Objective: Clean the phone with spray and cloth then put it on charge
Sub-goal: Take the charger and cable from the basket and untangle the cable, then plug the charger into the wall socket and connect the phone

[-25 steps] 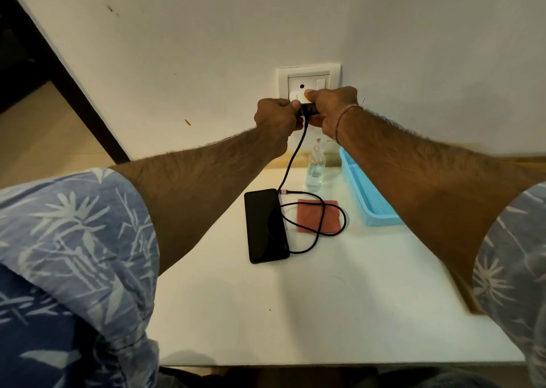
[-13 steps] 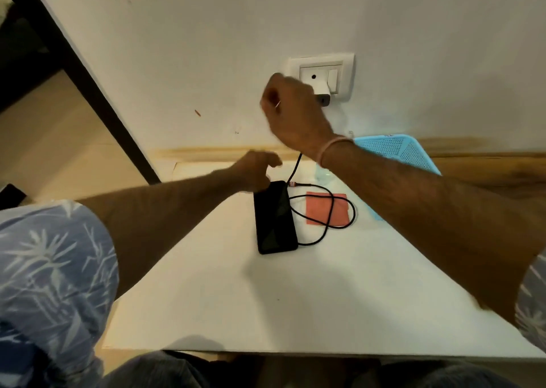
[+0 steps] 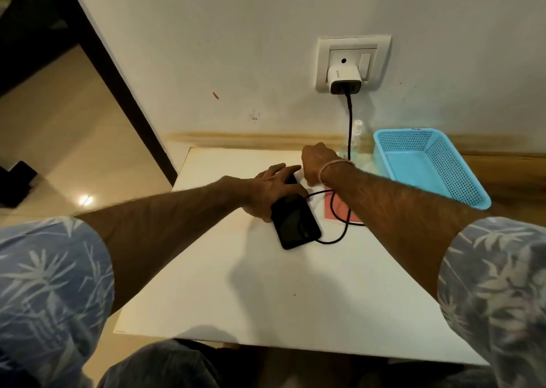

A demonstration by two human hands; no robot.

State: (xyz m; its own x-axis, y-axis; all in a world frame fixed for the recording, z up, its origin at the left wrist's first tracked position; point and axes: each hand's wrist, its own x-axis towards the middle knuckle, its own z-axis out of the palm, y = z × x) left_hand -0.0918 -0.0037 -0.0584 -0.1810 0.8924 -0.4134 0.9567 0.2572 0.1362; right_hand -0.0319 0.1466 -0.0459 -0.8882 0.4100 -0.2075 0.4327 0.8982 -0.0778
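The black phone [image 3: 297, 223] lies face up on the white table [image 3: 295, 293]. My left hand [image 3: 270, 188] lies over the phone's far end, fingers stretched across it and thumb at its left edge. Just beyond, my right hand [image 3: 314, 163] is curled downward over the loose end of the black charging cable [image 3: 339, 237]; the plug itself is hidden under the hand. The cable loops beside the phone and runs up to the white charger [image 3: 344, 76] in the wall socket [image 3: 323, 59]. The red cloth [image 3: 338, 212] lies under the loop, and the clear spray bottle [image 3: 358, 138] stands at the wall.
A blue mesh basket [image 3: 461, 181] sits at the table's back right corner, next to the spray bottle. The table's left edge drops to a tiled floor [image 3: 59, 139]. A dark door frame [image 3: 118, 77] runs along the wall at left.
Both hands left the charger at the socket and came down to the table. The left hand now lies on the phone, and the right hand has dropped to the cable's loose end.
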